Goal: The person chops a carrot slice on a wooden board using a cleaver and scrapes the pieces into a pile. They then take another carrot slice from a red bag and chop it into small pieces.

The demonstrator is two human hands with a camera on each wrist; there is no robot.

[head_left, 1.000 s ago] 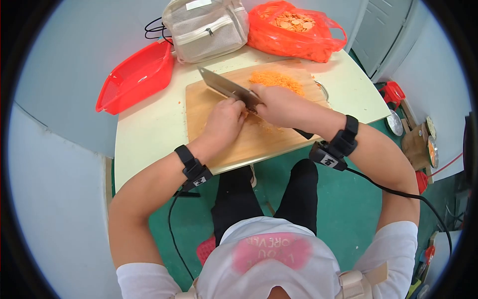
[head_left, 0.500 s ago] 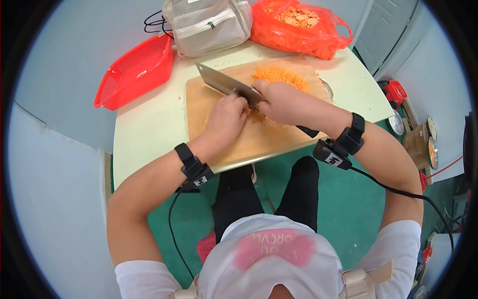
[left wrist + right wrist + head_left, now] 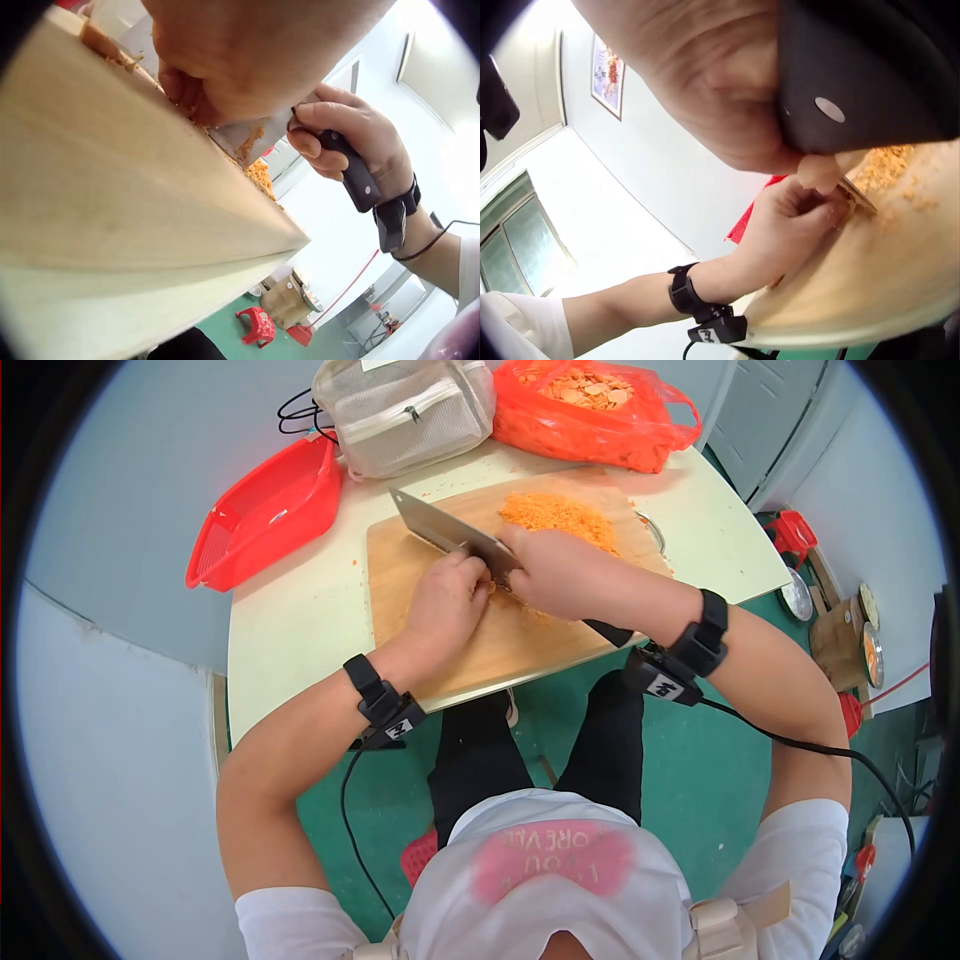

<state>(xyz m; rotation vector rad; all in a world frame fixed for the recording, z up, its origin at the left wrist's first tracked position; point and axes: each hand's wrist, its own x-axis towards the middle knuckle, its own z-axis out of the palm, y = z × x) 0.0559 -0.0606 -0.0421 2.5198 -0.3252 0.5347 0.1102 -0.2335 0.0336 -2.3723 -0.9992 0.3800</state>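
My right hand (image 3: pixel 560 572) grips the black handle (image 3: pixel 352 171) of a broad cleaver (image 3: pixel 440 525), its blade slanting up and left over a wooden chopping board (image 3: pixel 400 630). Close against the blade's near side, my left hand (image 3: pixel 447 600) bends its fingers down onto small carrot pieces (image 3: pixel 491 588), mostly hidden beneath them. Carrot bits stick to the blade in the left wrist view. Finely chopped carrot (image 3: pixel 560 520) lies in a mound on the board beyond my right hand. In the right wrist view the left thumb and fingers (image 3: pixel 802 217) sit right beside the blade's edge.
Behind the board stand a red plastic basket (image 3: pixel 270 515), a pale mesh bag (image 3: pixel 405 420) and a red plastic bag (image 3: pixel 600 435) holding carrot slices. A metal rim (image 3: pixel 652 532) shows past the board's right edge. The pale table (image 3: pixel 300 650) ends close to my body.
The head view shifts slightly. Both hands and the cleaver keep nearly the same place on the board, with only small movements of the blade and right forearm.
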